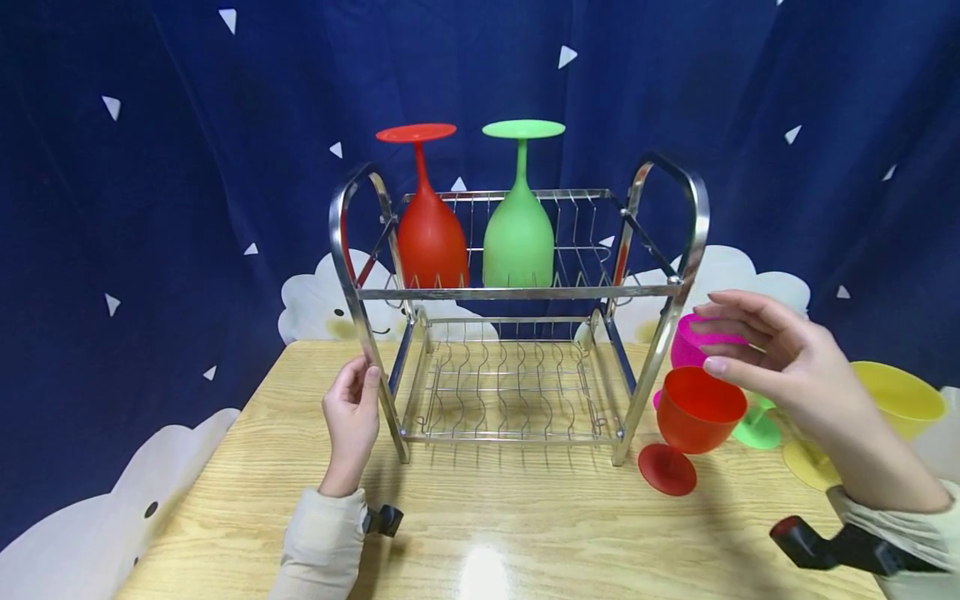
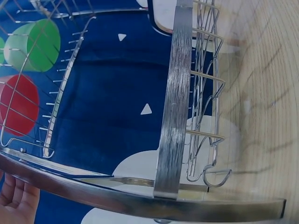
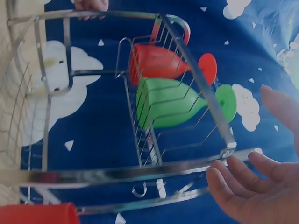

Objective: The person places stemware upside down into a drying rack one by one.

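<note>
A two-tier metal dish rack (image 1: pixel 517 293) stands on the table. On its upper tier, a red goblet (image 1: pixel 432 237) and a green goblet (image 1: pixel 519 237) sit upside down, feet upward. My left hand (image 1: pixel 352 408) holds the rack's left post, the thumb at its front; part of that hand (image 2: pixel 19 198) shows behind the metal frame in the left wrist view. My right hand (image 1: pixel 787 358) hovers at the rack's right side with fingers spread and nothing between them. Just below it a second red goblet (image 1: pixel 697 417) stands upright on the table.
Behind the upright red goblet are a magenta goblet (image 1: pixel 686 342) and a green goblet foot (image 1: pixel 757 429), partly hidden. A yellow goblet (image 1: pixel 900 400) stands at the far right, partly covered by my right forearm. A blue curtain (image 1: pixel 187 208) hangs behind the wooden table (image 1: pixel 517 517).
</note>
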`<state>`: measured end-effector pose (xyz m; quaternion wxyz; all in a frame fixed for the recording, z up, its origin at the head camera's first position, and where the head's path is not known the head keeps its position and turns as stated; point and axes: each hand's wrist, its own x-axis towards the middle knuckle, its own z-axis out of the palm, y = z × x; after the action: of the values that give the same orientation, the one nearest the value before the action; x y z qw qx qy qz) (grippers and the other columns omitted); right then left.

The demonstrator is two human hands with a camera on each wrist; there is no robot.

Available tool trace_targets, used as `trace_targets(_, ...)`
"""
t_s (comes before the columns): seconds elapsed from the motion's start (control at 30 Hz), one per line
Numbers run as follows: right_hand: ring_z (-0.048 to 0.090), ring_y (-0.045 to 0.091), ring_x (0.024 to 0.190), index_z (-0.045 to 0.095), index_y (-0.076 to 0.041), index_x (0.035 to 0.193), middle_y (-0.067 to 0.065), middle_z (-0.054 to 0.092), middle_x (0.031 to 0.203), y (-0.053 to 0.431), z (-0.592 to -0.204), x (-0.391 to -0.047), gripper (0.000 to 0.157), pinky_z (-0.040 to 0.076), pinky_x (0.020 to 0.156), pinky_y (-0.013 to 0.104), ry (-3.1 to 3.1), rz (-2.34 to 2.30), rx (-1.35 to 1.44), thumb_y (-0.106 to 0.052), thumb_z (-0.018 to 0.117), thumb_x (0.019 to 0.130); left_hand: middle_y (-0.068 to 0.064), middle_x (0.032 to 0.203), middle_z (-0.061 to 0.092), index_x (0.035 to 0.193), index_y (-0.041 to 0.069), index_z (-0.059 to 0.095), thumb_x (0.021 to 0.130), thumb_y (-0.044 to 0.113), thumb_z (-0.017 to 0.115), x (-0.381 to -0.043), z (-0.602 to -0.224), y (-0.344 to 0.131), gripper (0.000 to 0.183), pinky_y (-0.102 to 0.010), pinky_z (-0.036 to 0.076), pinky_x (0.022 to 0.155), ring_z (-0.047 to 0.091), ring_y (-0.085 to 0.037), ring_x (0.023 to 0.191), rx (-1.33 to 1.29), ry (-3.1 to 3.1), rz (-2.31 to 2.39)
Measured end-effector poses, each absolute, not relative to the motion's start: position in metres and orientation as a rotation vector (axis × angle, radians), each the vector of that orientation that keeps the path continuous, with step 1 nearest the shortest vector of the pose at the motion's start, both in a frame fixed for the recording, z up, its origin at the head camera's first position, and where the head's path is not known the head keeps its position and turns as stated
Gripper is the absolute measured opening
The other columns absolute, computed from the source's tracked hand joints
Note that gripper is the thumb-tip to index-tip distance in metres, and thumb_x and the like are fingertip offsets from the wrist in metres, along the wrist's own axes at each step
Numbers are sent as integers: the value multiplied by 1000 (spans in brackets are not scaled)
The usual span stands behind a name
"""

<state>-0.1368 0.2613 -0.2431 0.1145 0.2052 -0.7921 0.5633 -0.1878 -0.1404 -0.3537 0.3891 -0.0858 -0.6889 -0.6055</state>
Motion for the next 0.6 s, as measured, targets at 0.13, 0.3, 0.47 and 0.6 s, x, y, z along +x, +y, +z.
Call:
trace_targets(0.13, 58, 10, 98, 44, -2, 129, 6, 56, 115, 271, -257, -137, 58, 47, 78, 15, -2160, 1799, 687, 21, 57, 77, -30, 84, 59, 95, -21, 55, 87, -9, 52, -188, -354, -141, 15, -8, 43, 61, 53, 1, 71, -222, -1756, -1536)
trace_targets(0.3, 55, 9, 100, 45, 0, 128, 6, 55, 114, 281, -274, -136, 58, 46, 79, 12, -2140, 1769, 630, 21, 57, 76, -32, 85, 59, 95, -21, 55, 87, -9, 52, -189, -355, -140, 15, -8, 44, 63, 54, 0, 72, -230, -1758, -1538)
trace_targets(0.47, 51, 7, 104, 43, -2, 130, 2, 53, 119, 288, -292, -136, 61, 43, 80, 9, -2231, 1611, 532, 18, 61, 75, -23, 79, 58, 94, -21, 55, 87, -9, 52, -189, -355, -141, 14, -8, 43, 60, 52, 1, 68, -227, -1757, -1542)
trace_targets(0.6, 45, 2, 106, 39, -6, 136, -8, 48, 122, 295, -309, -139, 70, 41, 79, 5, -2355, 1385, 443, 12, 66, 74, -12, 78, 58, 94, -21, 55, 87, -9, 52, -188, -354, -141, 14, -9, 43, 60, 52, 0, 68, -215, -1755, -1557)
